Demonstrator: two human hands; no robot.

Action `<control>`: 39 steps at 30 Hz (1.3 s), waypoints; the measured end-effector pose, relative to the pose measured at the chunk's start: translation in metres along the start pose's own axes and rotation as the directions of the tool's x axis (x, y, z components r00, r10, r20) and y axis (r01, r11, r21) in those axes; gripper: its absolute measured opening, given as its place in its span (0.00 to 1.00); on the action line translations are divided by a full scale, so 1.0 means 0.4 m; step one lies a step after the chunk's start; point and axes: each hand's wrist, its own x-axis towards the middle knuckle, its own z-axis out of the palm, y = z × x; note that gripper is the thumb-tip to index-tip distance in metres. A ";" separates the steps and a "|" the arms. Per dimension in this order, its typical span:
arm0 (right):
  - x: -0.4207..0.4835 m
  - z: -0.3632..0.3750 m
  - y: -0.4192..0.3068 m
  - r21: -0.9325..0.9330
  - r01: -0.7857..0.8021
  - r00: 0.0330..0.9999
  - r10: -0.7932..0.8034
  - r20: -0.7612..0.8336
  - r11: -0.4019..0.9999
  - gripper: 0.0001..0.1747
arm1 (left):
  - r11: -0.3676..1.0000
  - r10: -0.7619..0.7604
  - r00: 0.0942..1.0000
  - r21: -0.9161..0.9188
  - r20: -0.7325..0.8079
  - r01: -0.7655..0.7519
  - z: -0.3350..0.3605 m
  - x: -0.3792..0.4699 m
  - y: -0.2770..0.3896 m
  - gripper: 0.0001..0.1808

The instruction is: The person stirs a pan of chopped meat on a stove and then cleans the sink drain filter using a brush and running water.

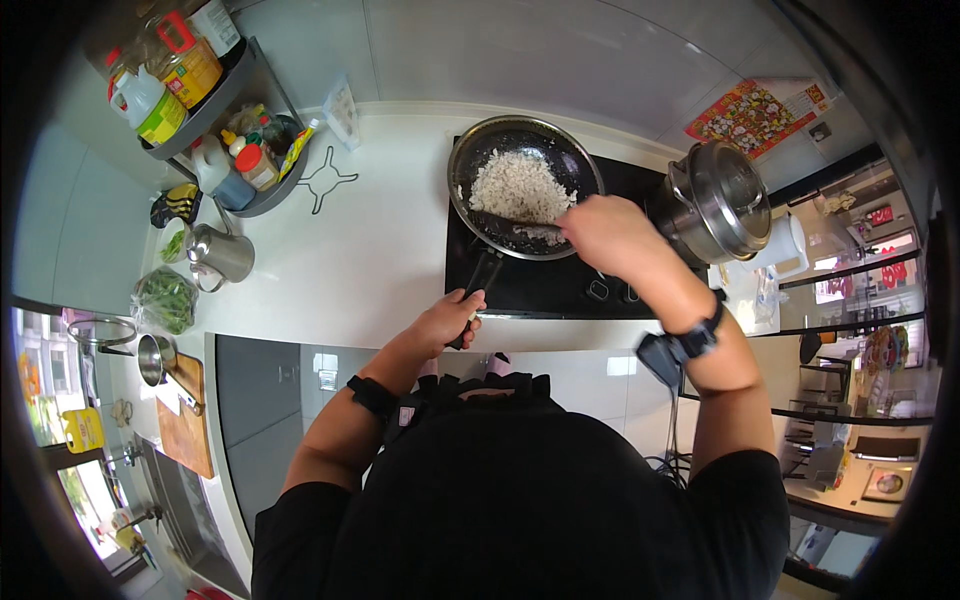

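Note:
A dark frying pan [570, 157] with a steel rim sits on a black cooktop [525, 296]. White cooked rice [521, 184] is heaped in it, with loose grains along the wall. My left hand [454, 319] is closed around the pan's black handle [482, 274]. Over the pan's right front rim, my right hand [607, 232] grips a dark spatula [502, 220], whose blade lies in the front edge of the rice. My fingers hide the spatula's handle, and the right hand is slightly blurred.
A lidded steel pot [720, 202] stands right of the pan, with a white pitcher [784, 244] beyond. On the left are a tiered rack [262, 199] of bottles, a wire trivet [328, 180], a steel jug [229, 253], bagged greens [166, 300] and a cutting board [184, 435] with a knife.

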 end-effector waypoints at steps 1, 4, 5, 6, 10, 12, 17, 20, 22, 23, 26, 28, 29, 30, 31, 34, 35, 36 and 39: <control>0.039 0.036 0.001 -0.031 -0.005 1.000 0.004 -0.027 1.000 0.08 | 1.000 0.002 1.000 -0.002 0.003 -0.002 -0.001 0.002 -0.002 0.18; 0.051 -0.011 0.004 0.090 -0.064 0.997 0.067 -0.025 0.994 0.09 | 1.000 0.009 1.000 -0.006 -0.020 -0.009 -0.006 -0.009 0.003 0.18; 0.047 -0.028 0.012 0.109 -0.073 0.997 0.073 0.001 0.991 0.10 | 1.000 0.002 1.000 -0.003 -0.029 -0.002 -0.006 -0.013 0.007 0.18; 0.036 -0.050 0.012 0.205 -0.045 0.999 0.044 0.008 0.978 0.10 | 1.000 -0.005 1.000 -0.002 -0.029 0.005 -0.004 -0.014 0.005 0.18; 0.144 0.014 0.029 0.253 -0.081 0.995 0.093 -0.035 0.964 0.09 | 1.000 -0.003 1.000 0.011 -0.012 0.003 -0.006 0.002 0.004 0.18; 0.150 0.018 0.059 0.286 -0.122 0.990 0.135 -0.029 0.951 0.09 | 1.000 0.003 1.000 0.011 -0.002 -0.003 -0.009 0.001 0.004 0.18; 0.132 -0.059 0.049 0.601 -0.249 0.964 0.135 0.229 0.760 0.10 | 1.000 0.012 1.000 0.005 -0.028 -0.012 -0.023 -0.006 -0.013 0.19; 0.185 0.082 0.114 0.451 -0.171 0.984 0.176 0.032 0.876 0.11 | 1.000 0.013 1.000 0.007 0.003 -0.013 -0.002 0.012 0.000 0.19; 0.163 0.049 0.106 0.471 -0.184 0.983 0.175 0.064 0.863 0.11 | 1.000 -0.002 1.000 0.008 -0.007 0.002 -0.010 0.005 0.000 0.19; 0.142 0.020 0.102 0.489 -0.204 0.979 0.178 0.099 0.848 0.11 | 1.000 0.006 1.000 0.006 -0.016 -0.005 -0.015 0.004 0.005 0.19; 0.086 -0.056 0.086 0.586 -0.226 0.969 0.120 0.215 0.779 0.12 | 1.000 -0.006 0.999 0.017 -0.038 0.007 -0.015 -0.010 -0.006 0.18; 0.110 -0.019 0.092 0.539 -0.172 0.984 0.116 0.136 0.825 0.13 | 1.000 0.005 1.000 0.014 -0.022 -0.005 -0.011 -0.007 -0.001 0.19; 0.142 0.046 0.109 0.471 -0.109 0.994 0.097 0.050 0.875 0.14 | 1.000 0.003 1.000 0.024 -0.012 -0.003 -0.006 -0.001 0.003 0.19; 0.165 0.063 0.096 0.433 -0.177 0.983 0.181 0.031 0.884 0.15 | 1.000 -0.002 1.000 0.022 -0.016 0.002 -0.008 -0.001 0.004 0.19; 0.165 0.069 0.108 0.433 -0.173 0.983 0.179 0.028 0.885 0.15 | 1.000 -0.006 1.000 0.019 -0.020 0.007 -0.010 -0.001 0.005 0.19; 0.138 0.057 0.134 0.371 -0.294 0.935 0.345 -0.080 0.881 0.13 | 1.000 0.008 1.000 0.014 -0.022 -0.007 -0.012 -0.005 -0.003 0.19; 0.142 0.075 0.147 0.256 -0.266 0.918 0.325 -0.226 0.929 0.13 | 1.000 0.009 1.000 0.006 -0.025 -0.008 -0.017 -0.005 -0.003 0.19; 0.148 0.087 0.146 0.216 -0.295 0.905 0.345 -0.251 0.931 0.13 | 1.000 0.015 1.000 -0.001 -0.016 -0.015 -0.020 -0.004 -0.004 0.19; 0.160 0.141 0.143 0.127 -0.334 0.904 0.356 -0.236 0.934 0.13 | 1.000 0.009 1.000 -0.012 -0.004 -0.009 -0.013 0.000 -0.004 0.19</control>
